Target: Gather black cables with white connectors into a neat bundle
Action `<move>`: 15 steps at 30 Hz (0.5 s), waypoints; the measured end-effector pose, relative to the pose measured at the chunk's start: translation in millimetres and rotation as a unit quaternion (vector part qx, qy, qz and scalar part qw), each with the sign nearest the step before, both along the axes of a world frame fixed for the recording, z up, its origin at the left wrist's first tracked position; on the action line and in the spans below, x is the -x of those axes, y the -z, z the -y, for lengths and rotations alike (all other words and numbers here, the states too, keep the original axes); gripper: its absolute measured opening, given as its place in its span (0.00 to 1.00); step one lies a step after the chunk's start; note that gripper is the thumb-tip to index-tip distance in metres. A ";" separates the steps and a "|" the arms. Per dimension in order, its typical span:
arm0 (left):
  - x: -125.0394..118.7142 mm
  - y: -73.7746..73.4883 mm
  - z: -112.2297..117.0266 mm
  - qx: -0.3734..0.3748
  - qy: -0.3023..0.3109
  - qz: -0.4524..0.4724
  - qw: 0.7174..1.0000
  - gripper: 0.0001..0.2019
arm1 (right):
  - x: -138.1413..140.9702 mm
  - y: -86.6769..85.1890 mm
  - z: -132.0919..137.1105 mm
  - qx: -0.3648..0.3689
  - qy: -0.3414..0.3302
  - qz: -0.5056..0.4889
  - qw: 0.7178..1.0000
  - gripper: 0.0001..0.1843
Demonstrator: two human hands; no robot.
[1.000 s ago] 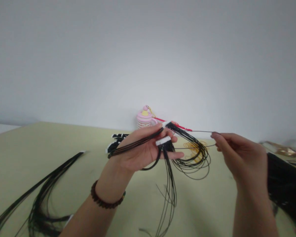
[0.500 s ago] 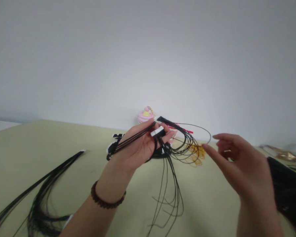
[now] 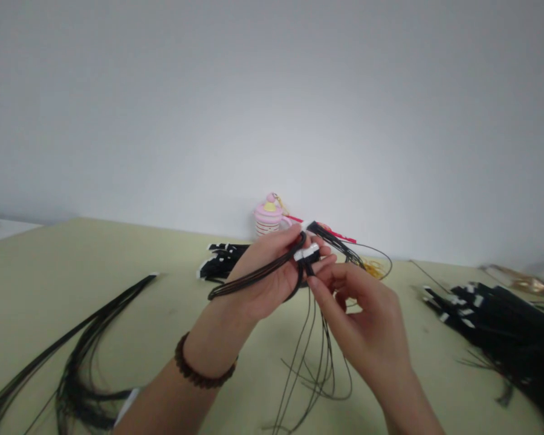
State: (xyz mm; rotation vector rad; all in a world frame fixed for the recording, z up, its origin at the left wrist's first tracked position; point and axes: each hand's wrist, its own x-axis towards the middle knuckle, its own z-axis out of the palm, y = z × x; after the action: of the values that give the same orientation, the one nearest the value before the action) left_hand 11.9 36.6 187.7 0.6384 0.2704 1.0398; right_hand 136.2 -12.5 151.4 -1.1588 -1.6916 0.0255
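While the black wire harness (image 3: 309, 267) — likely light, limp and best gripped by its white connector (image 3: 306, 252) — is hanging above the table (image 3: 185, 302), the left hand (image 3: 263, 296) is pinching its upper end and the right hand (image 3: 369, 305) is pinching wires just below that connector.

The held wires (image 3: 259, 276) look plastic, the tabletop (image 3: 163, 323) matt.

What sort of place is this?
Probably a cable workbench: a pale tabletop, a pile of white-tipped black cables at right, and a wire bundle with white connectors in the left hand.
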 end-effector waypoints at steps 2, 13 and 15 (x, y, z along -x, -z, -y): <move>-1.1 0.1 0.0 -0.020 0.001 -0.006 1.000 0.14 | -2.5 0.0 -1.1 0.010 -0.004 0.009 1.000 0.06; 2.0 9.1 -8.1 -0.121 -0.013 -0.069 0.990 0.12 | -11.7 -6.7 -0.5 0.097 -0.044 -0.030 0.994 0.05; 2.4 9.4 -8.4 -0.122 -0.020 -0.079 0.989 0.11 | -14.3 -9.5 3.7 0.129 -0.098 -0.077 0.984 0.07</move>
State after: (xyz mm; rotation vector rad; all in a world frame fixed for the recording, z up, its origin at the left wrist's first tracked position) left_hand 9.5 45.0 178.3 0.9417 0.2979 1.0719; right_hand 150.5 -16.3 160.9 -1.1426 -1.6917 0.4579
